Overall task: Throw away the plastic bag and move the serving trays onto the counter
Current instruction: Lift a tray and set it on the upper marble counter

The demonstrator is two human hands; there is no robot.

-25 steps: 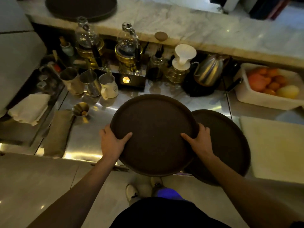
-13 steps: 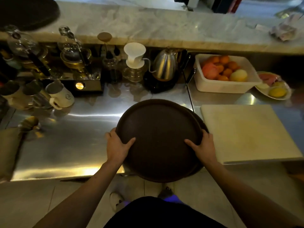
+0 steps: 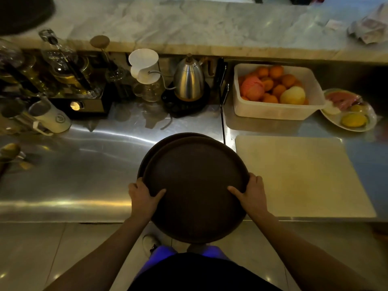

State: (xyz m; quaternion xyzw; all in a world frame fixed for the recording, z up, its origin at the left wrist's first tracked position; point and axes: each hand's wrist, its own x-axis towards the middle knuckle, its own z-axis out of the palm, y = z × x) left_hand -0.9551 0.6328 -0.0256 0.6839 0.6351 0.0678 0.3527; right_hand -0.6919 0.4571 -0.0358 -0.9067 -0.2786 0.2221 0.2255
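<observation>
A round dark brown serving tray [image 3: 196,185] lies on top of a second one [image 3: 165,140], whose rim shows at the upper left. Both overhang the front edge of the steel worktop [image 3: 73,169]. My left hand [image 3: 144,197] grips the top tray's left rim, thumb on its surface. My right hand [image 3: 249,195] grips the right rim the same way. A third dark tray [image 3: 21,13] lies on the marble counter [image 3: 199,24] at the far left. A crumpled plastic bag [image 3: 371,28] sits on that counter at the far right.
A cream cutting board [image 3: 300,177] lies right of the trays. Behind stand a steel kettle [image 3: 189,80], a white dripper on a glass jug [image 3: 144,70], a white tub of fruit [image 3: 277,91], a plate of fruit [image 3: 350,114], and glass brewers and cups [image 3: 52,80] at left.
The held tray has moved right and come down over the second tray, nearly covering it. The view has shifted right, bringing the fruit plate and plastic bag into sight.
</observation>
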